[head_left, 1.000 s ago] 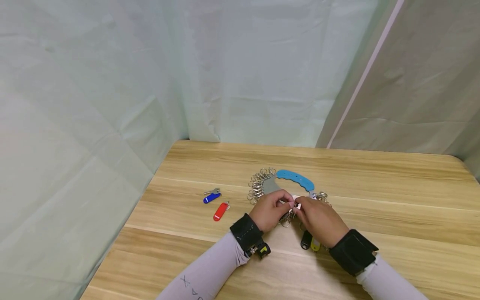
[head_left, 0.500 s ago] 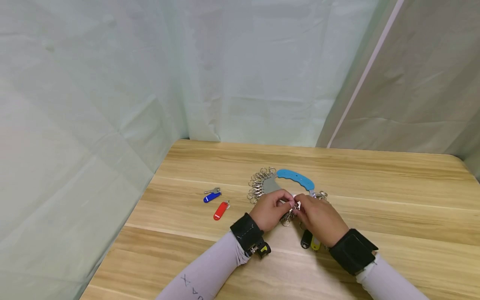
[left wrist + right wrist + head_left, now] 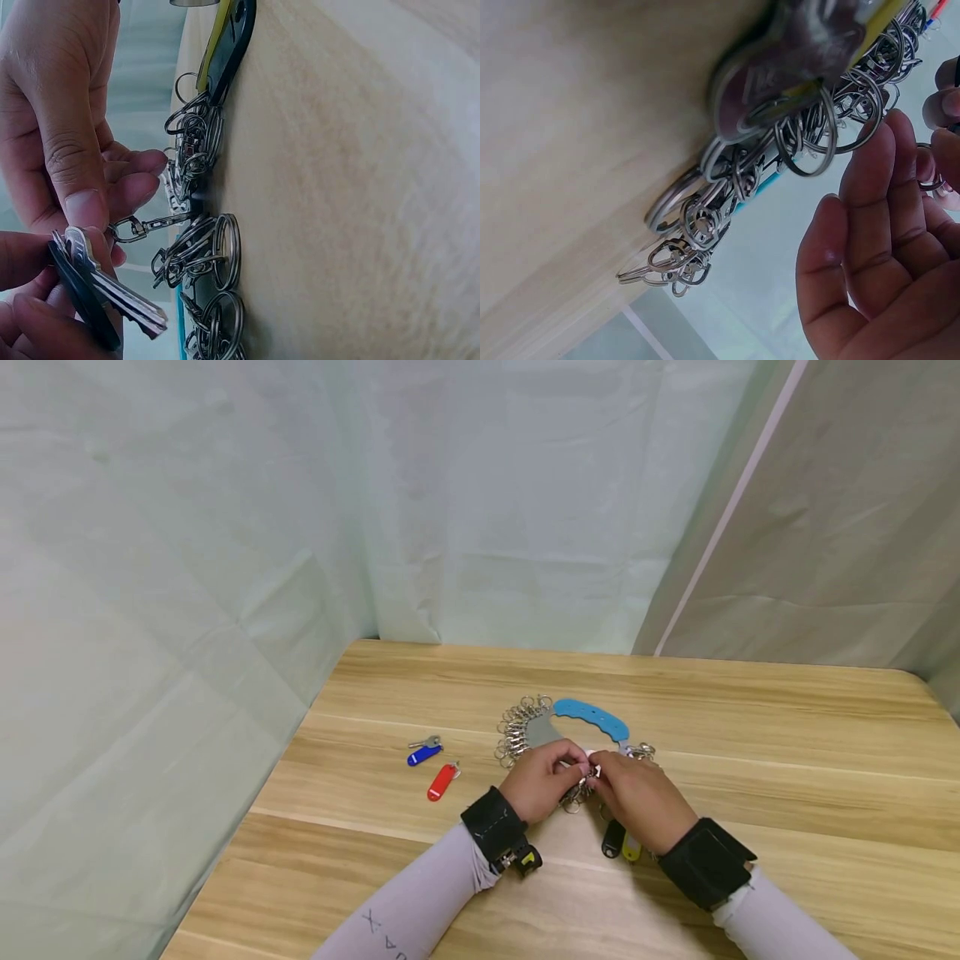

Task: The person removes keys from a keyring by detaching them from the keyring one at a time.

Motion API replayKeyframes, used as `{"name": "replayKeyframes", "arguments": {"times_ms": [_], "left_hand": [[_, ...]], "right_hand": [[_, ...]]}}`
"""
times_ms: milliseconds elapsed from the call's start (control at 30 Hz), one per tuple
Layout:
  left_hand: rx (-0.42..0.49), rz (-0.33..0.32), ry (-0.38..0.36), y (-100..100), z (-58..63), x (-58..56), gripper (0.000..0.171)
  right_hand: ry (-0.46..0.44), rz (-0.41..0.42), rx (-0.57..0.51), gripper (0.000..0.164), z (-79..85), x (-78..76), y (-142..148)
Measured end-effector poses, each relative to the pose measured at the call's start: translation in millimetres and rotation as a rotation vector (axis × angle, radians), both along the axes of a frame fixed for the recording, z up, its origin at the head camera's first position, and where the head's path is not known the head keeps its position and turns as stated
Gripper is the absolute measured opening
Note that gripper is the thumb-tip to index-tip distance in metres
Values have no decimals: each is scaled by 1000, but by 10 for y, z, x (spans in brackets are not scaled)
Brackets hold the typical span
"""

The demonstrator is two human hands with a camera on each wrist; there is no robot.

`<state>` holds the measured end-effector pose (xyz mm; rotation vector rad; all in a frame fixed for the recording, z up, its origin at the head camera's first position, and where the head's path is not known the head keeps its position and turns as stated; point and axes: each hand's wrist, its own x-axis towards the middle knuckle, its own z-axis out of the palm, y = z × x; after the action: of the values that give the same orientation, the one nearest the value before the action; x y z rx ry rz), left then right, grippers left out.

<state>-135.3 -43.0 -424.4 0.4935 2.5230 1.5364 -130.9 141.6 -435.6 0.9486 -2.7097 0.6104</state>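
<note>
My left hand (image 3: 543, 781) and right hand (image 3: 645, 797) meet over the front of a key holder with a blue handle (image 3: 591, 718) and a grey plate (image 3: 538, 729). In the left wrist view, the left fingers pinch a dark key tag (image 3: 82, 304) with a silver key (image 3: 124, 294) beside it. The right thumb and fingers pinch a small metal ring (image 3: 120, 231) on a swivel clasp (image 3: 161, 223) that runs to the holder. Whether the tag's ring is linked to it is hidden by the fingers.
Left of the holder lie a blue key tag (image 3: 424, 755) with a key and a red key tag (image 3: 441, 782). A black tag (image 3: 612, 839) and a yellow tag (image 3: 632, 848) lie by the right wrist. Several bare rings (image 3: 512, 732) fan out on the holder's left.
</note>
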Motion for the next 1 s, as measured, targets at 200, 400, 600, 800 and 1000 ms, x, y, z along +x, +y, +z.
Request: {"name": "replayKeyframes", "arguments": {"times_ms": [200, 400, 600, 800, 1000], "left_hand": [[-6, -2, 7, -3, -10, -4, 4], [-7, -4, -15, -8, -6, 4, 4], [-15, 0, -27, 0, -6, 9, 4], [-10, -2, -37, 5, -9, 7, 4], [1, -3, -25, 3, -19, -2, 4]], "right_hand": [[-6, -5, 4, 22, 12, 4, -5], [-14, -2, 4, 20, 19, 6, -13], [-8, -1, 14, 18, 36, 9, -13], [-10, -1, 14, 18, 33, 7, -10], [-9, -11, 6, 17, 17, -2, -11]]}}
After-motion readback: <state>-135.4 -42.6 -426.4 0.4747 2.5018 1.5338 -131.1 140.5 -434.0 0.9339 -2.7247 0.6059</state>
